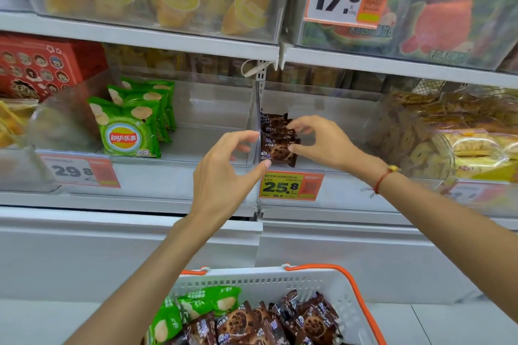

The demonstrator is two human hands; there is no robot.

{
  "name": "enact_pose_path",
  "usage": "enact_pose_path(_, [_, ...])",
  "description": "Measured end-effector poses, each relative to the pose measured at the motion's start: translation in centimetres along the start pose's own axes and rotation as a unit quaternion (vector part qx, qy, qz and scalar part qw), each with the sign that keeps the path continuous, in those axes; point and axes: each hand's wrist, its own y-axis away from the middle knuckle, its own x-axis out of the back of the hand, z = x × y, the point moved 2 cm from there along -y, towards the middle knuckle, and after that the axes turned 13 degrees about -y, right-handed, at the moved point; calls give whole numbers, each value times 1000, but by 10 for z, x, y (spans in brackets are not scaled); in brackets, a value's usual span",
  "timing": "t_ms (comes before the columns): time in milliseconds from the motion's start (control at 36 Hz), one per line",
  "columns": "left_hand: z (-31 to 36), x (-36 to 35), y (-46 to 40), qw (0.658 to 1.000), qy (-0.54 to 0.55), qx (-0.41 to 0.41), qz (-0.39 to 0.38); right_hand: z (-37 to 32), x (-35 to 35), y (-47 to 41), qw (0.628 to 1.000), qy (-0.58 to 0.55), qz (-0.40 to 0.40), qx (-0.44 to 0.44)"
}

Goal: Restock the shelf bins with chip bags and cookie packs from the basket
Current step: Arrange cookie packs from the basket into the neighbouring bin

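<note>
In front of me stand white metal shelves (140,33) in even, bright light. Orange price tags (291,185) hang on their front edges. Below I see a pale floor (448,322).

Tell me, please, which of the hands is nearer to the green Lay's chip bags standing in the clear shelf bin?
Left. The left hand hovers at the clear divider, just right of the green Lay's chip bags; the right hand is farther right, on the brown cookie packs.
</note>
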Motion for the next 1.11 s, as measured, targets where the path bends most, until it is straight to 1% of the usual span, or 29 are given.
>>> enact_pose_path(83, [5,6,8,1000,-1,-11,5,-22,9,44,994,-68,76,36])
enact_pose_path(139, [3,8,14,1000,-11,-18,-12,-35,7,73,990,-98,86,58])
enact_pose_path(194, [0,9,21,998,-34,-16,-43,-40,-4,101,988,-129,58,59])
enact_pose_path(250, [-5,9,28,995,-50,12,-89,-34,-23,123,989,-142,10,31])
enact_pose_path(306, [-13,4,37,983,-76,34,-166,-22,-46,139,991,-127,-44,-8])
enact_pose_path(361, [-23,-4,47,954,-107,31,-279,-8,-69,150,985,-115,-119,-59])
enact_pose_path(389, [-29,-10,53,932,-122,22,-342,-1,-80,153,978,-103,-162,-84])
enact_pose_path(444, [-42,-22,70,872,-158,3,-463,10,-102,158,957,-72,-251,-124])
enact_pose_path(500, [-56,-34,92,809,-192,-14,-555,16,-123,160,931,-51,-327,-155])
enact_pose_path(556, [-69,-44,114,765,-218,-30,-606,18,-144,165,903,-41,-390,-177])
enact_pose_path(639, [-83,-54,145,725,-245,-36,-643,18,-172,175,867,-14,-461,-189])
enact_pose_path(722, [-90,-59,170,689,-265,-59,-672,21,-196,192,854,2,-489,-177])
enact_pose_path(778, [-93,-61,182,674,-281,-79,-679,24,-207,203,849,-4,-503,-164])
enact_pose_path(833, [-95,-62,190,671,-281,-83,-681,26,-210,209,854,-10,-498,-151])
enact_pose_path(917, [-97,-63,191,677,-268,-73,-682,30,-208,206,893,-1,-432,-124])
enact_pose_path(944, [-97,-64,190,676,-259,-61,-688,31,-209,205,899,-4,-419,-123])
enact_pose_path(1056, [-93,-68,178,675,-204,13,-709,33,-206,196,894,-35,-417,-159])
enact_pose_path(1111, [-89,-71,166,697,-150,60,-698,33,-199,187,897,-55,-403,-173])
